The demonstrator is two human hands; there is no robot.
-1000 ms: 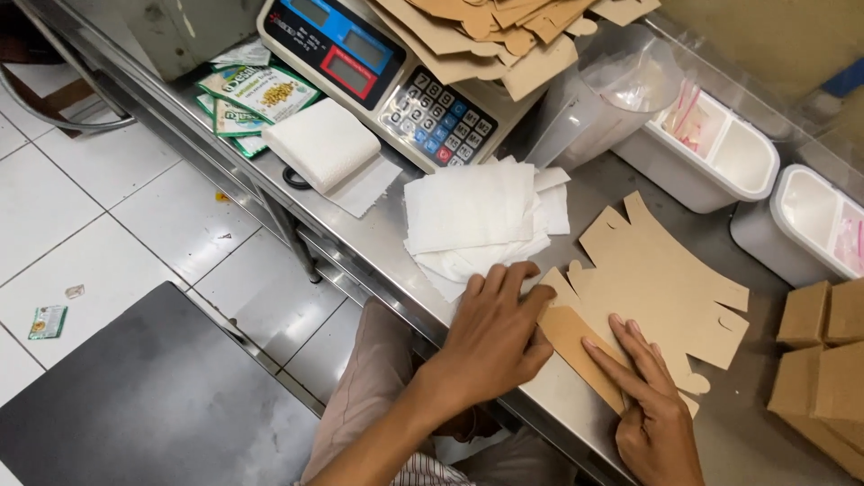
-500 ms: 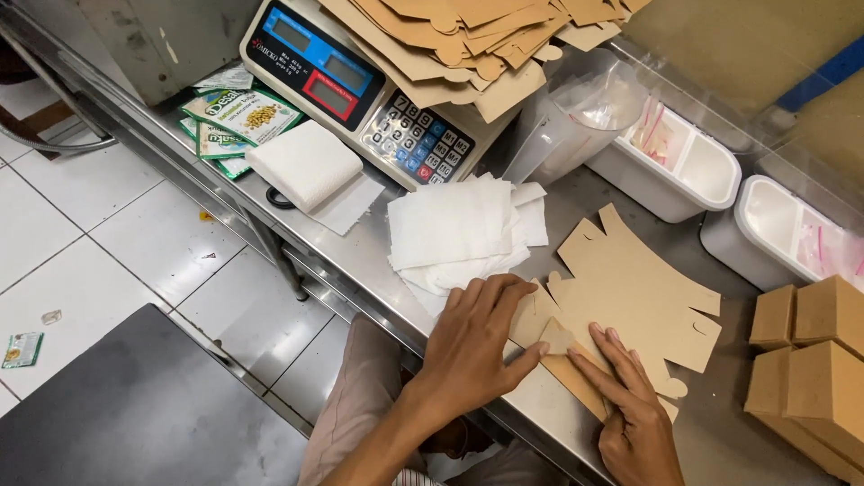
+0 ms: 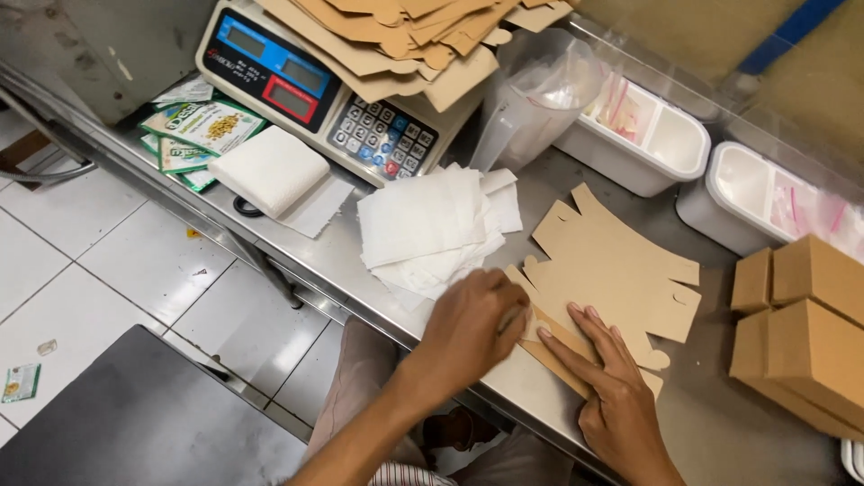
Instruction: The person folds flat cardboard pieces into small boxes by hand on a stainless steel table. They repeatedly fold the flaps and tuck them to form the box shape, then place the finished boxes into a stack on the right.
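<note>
Cardboard box blank [image 3: 612,270]: we have begun creasing its near flap.
Left hand [image 3: 472,324] has curled down onto the fold; right hand [image 3: 607,396] stays pressed flat, fingers spread.

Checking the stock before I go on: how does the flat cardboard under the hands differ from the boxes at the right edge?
The flat cardboard blank lies unfolded on the steel counter, tabs and notches showing; the folded boxes are closed and stacked. The left hand and right hand press on the blank; nothing touches the boxes. Both are plain brown card.
</note>
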